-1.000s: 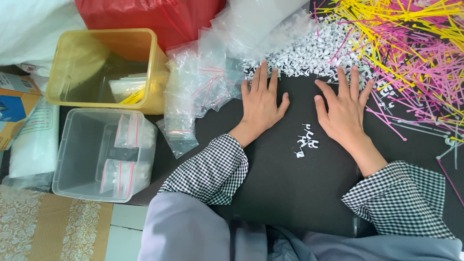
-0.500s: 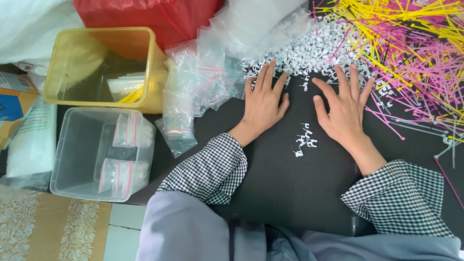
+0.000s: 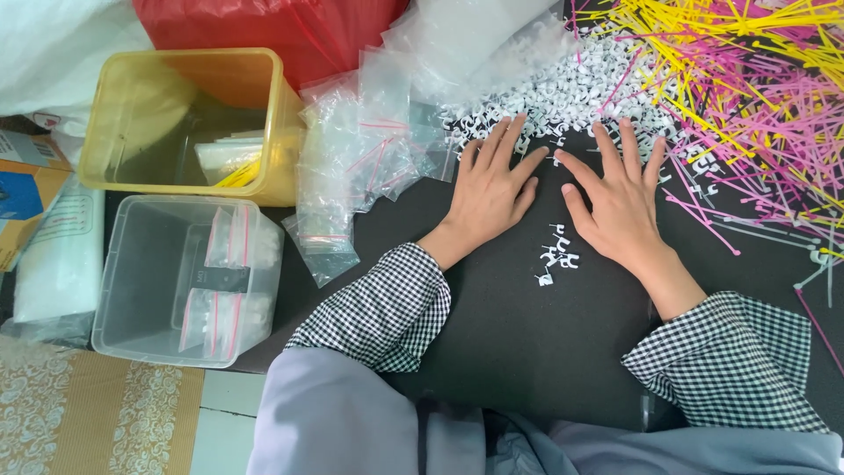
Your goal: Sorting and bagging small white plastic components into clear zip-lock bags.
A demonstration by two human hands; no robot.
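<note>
Both hands are laid flat and released on the black tabletop (image 3: 492, 352), fingers spread, nothing grasped. The left hand (image 3: 488, 189) and the right hand (image 3: 620, 207) have been advanced from a second ago, so that the fingertips are now set against the near edge of the heap of small white clips (image 3: 563, 97). A small separate cluster of white clips (image 3: 556, 259) is left lying between the two wrists, unchanged. Judged from this, more clips are being raked out of the heap. Yellow and pink cable ties (image 3: 747, 79) are spread at the right; clear zip bags (image 3: 360, 167), a yellow bin (image 3: 264, 114) and a clear tub (image 3: 123, 255) are seen at the left.
</note>
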